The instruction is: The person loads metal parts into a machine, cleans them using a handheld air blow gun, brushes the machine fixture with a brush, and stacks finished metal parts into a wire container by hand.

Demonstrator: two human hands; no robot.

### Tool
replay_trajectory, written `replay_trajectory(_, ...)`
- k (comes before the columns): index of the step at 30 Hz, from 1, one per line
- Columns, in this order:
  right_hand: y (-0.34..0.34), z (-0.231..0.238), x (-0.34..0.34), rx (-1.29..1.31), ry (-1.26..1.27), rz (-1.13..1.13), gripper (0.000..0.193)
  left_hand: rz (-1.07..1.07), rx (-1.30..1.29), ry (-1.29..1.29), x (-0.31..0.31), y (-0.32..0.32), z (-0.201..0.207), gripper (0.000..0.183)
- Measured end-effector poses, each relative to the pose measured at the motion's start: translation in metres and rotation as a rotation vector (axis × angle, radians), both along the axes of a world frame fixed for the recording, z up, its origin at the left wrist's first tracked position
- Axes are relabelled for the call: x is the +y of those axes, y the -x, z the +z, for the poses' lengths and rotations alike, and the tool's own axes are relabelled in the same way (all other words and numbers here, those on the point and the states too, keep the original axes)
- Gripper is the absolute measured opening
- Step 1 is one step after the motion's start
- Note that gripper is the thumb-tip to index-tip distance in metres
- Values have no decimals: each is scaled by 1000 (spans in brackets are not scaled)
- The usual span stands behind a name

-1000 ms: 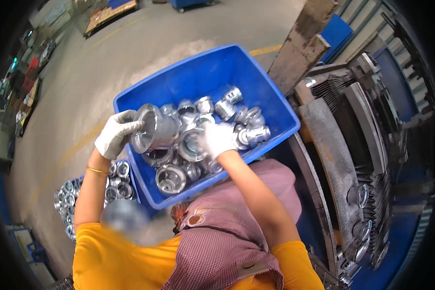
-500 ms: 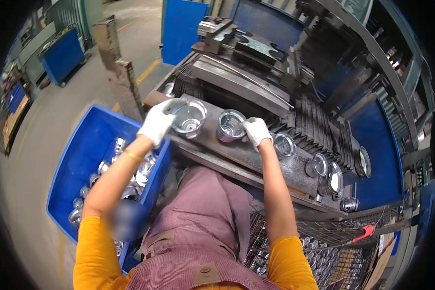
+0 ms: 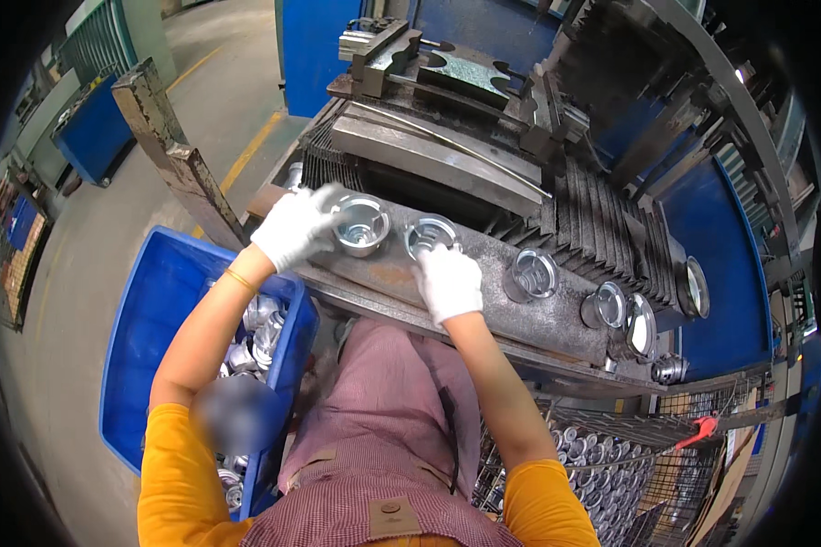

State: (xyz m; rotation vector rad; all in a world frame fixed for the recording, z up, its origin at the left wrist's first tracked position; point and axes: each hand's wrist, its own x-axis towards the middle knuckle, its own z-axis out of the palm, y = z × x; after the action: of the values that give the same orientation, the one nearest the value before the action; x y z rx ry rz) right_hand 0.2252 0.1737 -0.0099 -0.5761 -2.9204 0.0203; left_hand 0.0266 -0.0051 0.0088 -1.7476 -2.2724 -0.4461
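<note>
Right of the blue bin (image 3: pixel 144 342), the left hand (image 3: pixel 294 230), grip spread, is at a rimmed metal cup (image 3: pixel 363 226); whether the right hand (image 3: pixel 450 284) clasps the second cup (image 3: pixel 427 233) is unclear; bumping could topple either.

Left metal cup (image 3: pixel 363 228), right metal cup (image 3: pixel 426 232): shiny, round, open-topped; upright, apart on grey ledge (image 3: pixel 480 266).

R hand (image 3: pixel 451 284) hides pt of metal cup (image 3: pixel 431 233).
</note>
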Motion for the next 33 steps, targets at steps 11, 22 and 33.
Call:
replay_trajectory(11,-21,-12,15,16,-74,101,16,-23,164,153,19,-7,-35,18)
replay_trajectory(22,-43,89,105,722,-257,126,21,-8,240,-388,47,17,77,18)
replay_trajectory(33,83,161,181,353,-160,-186,22,218,739,164,202,109,154,9)
